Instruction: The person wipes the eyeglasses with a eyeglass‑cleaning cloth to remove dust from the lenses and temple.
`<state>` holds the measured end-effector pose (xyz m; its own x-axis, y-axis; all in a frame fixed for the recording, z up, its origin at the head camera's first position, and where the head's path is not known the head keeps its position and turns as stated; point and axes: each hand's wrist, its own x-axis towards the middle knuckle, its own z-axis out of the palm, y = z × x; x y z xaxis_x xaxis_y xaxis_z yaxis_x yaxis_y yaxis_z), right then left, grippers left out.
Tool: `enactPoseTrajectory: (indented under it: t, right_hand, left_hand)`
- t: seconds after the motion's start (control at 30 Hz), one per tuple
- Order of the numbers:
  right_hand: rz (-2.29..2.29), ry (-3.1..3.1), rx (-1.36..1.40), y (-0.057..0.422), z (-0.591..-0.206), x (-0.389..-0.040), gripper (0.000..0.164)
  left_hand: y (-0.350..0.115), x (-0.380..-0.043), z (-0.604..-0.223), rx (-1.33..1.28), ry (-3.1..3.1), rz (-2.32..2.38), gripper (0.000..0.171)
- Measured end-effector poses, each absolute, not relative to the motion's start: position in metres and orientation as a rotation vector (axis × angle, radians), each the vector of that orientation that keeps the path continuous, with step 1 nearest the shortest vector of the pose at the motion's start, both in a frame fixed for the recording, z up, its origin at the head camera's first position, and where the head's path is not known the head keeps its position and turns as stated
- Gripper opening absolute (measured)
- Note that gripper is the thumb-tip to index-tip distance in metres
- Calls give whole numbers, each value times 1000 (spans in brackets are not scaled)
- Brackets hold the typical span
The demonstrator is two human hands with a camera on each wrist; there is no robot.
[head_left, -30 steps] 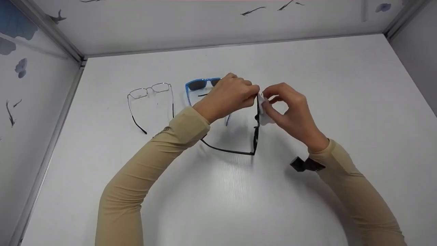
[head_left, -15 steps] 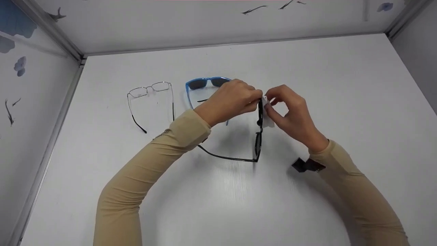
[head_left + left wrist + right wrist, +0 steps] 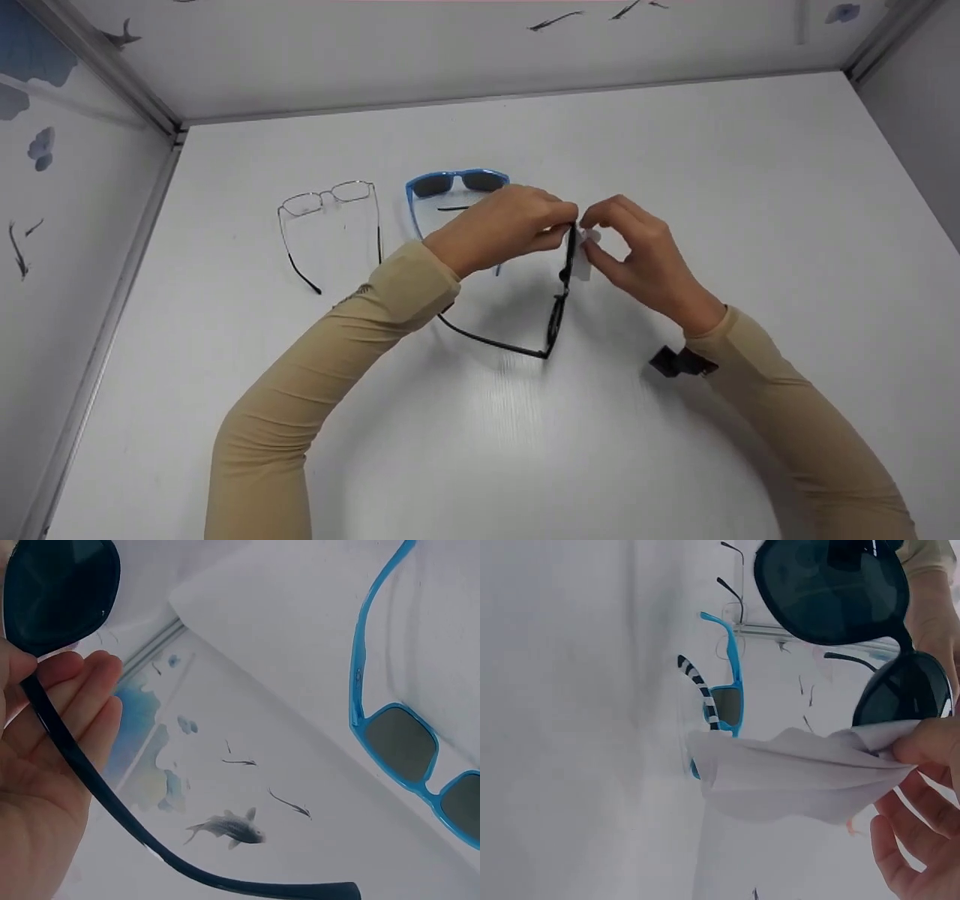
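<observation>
My left hand (image 3: 502, 225) pinches a pair of black sunglasses (image 3: 555, 322) at one end of the front frame, by the hinge. The front stands on edge, with one temple reaching left beneath my left forearm. In the left wrist view, a dark lens (image 3: 64, 596) rises above the thumb and the near temple curves down past the palm. My right hand (image 3: 645, 255) pinches a thin white cloth (image 3: 795, 772) between thumb and index finger, up against the lens nearest the left hand. The cloth's loose part hangs out in folds; the other right fingers are loosely bent.
Blue-framed sunglasses (image 3: 457, 180) lie just behind my left hand, partly covered by it. Silver wire-rimmed glasses (image 3: 322, 199) lie unfolded farther left. A black-and-white striped temple (image 3: 697, 686) shows beside the blue frame in the right wrist view. Walls border the white table (image 3: 750, 187).
Both hands have come slightly nearer, bringing the black sunglasses and cloth along. The lower end of the sunglasses' front has swung a little left. Blue and wire-rimmed glasses stay put.
</observation>
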<state>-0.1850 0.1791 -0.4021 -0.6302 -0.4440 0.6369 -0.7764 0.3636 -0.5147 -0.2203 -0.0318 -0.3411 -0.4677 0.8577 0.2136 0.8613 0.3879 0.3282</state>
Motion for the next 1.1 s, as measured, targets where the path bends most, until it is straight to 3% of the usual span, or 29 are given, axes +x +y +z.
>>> enactPoseTrajectory:
  t: [0.43,0.77,0.9,1.1]
  right_hand:
    - [808,-2318,1259,184,-384,-177,20]
    - [720,-2235,1150,180,-382,-186,20]
    - [668,-2120,1292,177,-377,-179,25]
    - [508,-2062,1496,177,-387,-171,21]
  left_hand:
    - [-39,-221,-343,-1669,-2627,-688,14]
    - [-34,-220,-348,-1671,-2639,-620,15]
    - [-35,-222,-347,-1653,-2661,-636,17]
    - [-38,-222,-346,-1681,-2641,-687,17]
